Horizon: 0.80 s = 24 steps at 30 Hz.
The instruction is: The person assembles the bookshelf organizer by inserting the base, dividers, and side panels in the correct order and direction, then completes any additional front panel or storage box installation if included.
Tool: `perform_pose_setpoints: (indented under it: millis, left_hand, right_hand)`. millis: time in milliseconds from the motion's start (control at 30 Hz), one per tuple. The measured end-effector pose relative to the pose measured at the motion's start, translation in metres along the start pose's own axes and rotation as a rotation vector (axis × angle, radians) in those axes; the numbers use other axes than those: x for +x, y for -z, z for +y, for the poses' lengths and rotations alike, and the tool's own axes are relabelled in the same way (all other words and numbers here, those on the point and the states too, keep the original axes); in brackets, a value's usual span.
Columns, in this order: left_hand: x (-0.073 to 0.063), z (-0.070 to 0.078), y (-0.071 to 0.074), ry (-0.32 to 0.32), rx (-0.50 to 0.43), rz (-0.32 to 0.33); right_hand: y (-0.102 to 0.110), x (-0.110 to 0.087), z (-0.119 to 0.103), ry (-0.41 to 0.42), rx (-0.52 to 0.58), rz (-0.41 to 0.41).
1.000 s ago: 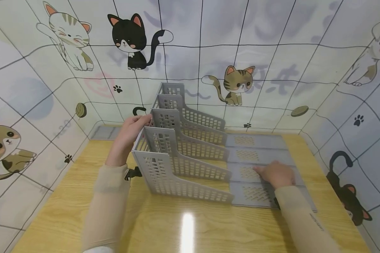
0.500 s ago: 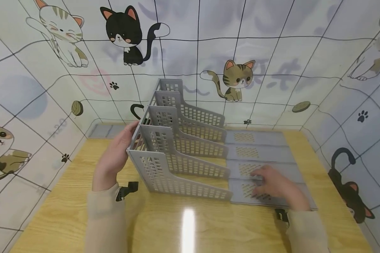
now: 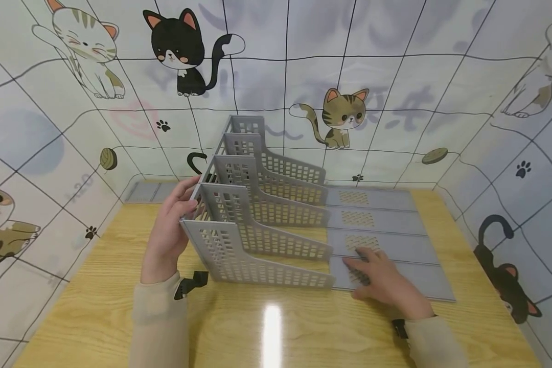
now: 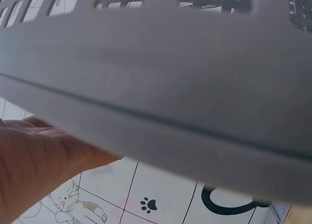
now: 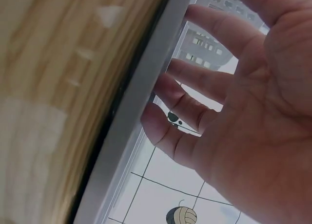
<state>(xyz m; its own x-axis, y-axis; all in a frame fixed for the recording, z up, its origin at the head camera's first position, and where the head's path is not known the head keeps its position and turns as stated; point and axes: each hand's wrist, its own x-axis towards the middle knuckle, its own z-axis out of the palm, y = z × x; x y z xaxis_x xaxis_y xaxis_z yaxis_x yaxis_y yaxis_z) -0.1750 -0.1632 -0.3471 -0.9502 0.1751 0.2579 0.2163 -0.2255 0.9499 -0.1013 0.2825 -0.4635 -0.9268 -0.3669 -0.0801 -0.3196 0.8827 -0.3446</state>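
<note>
A grey plastic file rack (image 3: 280,266) with perforated upright dividers stands on the wooden table, tall end to the left. My left hand (image 3: 167,235) touches the upper back edge of its tall end, thumb and fingertips at the bars. In the left wrist view, the rack's grey wall (image 4: 146,73) fills most of the picture and hides the fingertips. A flat grey ribbed panel (image 3: 395,225) with lattice cutouts extends from the rack's low end. My right hand (image 3: 382,276) lies spread over its near section. The right wrist view shows its fingertips (image 5: 156,121) against the panel's surface.
Another flat grey piece (image 3: 144,192) lies at the back left of the table (image 3: 239,327). Walls with cat drawings (image 3: 179,46) close in the back and both sides. Dark camera mounts sit on both wrists.
My left hand has moved from the top of the rack down to its back edge. My right hand has slid left and nearer across the panel, its fingers spreading. The rack has barely shifted.
</note>
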Motion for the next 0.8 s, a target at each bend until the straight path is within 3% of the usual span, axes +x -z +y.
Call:
perform_pose_setpoints:
  millis: [133,200,367,467,800]
  left_hand:
    - [0.0,0.002,-0.002,0.01,-0.002,0.027]
    - [0.001,0.002,-0.003,0.012,-0.002,0.035]
    - [0.003,0.001,-0.004,0.019,0.009,0.04]
    - [0.003,0.0,-0.004,0.019,0.005,0.038]
    - [0.002,-0.001,-0.005,-0.001,-0.005,0.031]
  right_hand:
    - [0.003,0.001,-0.009,0.017,0.03,0.003]
    - [0.005,0.004,-0.014,0.06,0.1,0.019]
    - [0.001,0.015,-0.023,0.27,0.307,0.021]
    - [-0.008,0.02,-0.023,0.369,0.373,0.038]
    - [-0.01,0.02,-0.018,0.392,0.45,0.057]
